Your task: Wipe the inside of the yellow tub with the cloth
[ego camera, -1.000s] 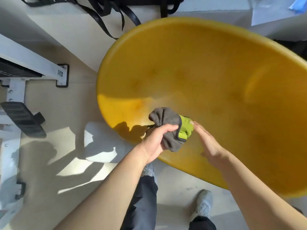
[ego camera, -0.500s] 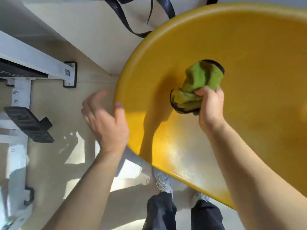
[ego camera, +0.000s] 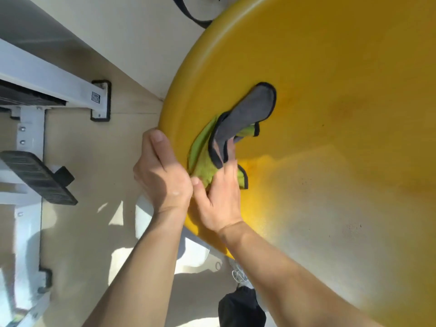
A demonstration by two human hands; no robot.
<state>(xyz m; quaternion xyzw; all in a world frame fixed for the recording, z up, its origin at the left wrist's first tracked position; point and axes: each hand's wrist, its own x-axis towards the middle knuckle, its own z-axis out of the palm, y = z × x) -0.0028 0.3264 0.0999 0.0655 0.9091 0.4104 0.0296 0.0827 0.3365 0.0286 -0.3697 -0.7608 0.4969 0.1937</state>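
The big yellow tub (ego camera: 330, 114) fills the right side of the view, its inside facing me. A green and grey cloth (ego camera: 238, 128) with a dark edge lies against the inner wall near the left rim. My right hand (ego camera: 219, 197) presses on the cloth's lower green part, fingers spread over it. My left hand (ego camera: 162, 175) grips the tub's left rim, thumb on the outside edge, touching my right hand.
A white metal frame (ego camera: 47, 74) with a black pedal (ego camera: 37, 175) stands on the beige floor at the left. A pale wall base runs behind the tub, with a black strap (ego camera: 195, 15) at the top. My shoes and dark trousers (ego camera: 240, 308) show below the tub.
My right hand has brought the cloth down and left toward the tub's left rim, and the cloth has unfolded. My left hand, free before, has moved right and taken hold of the rim.
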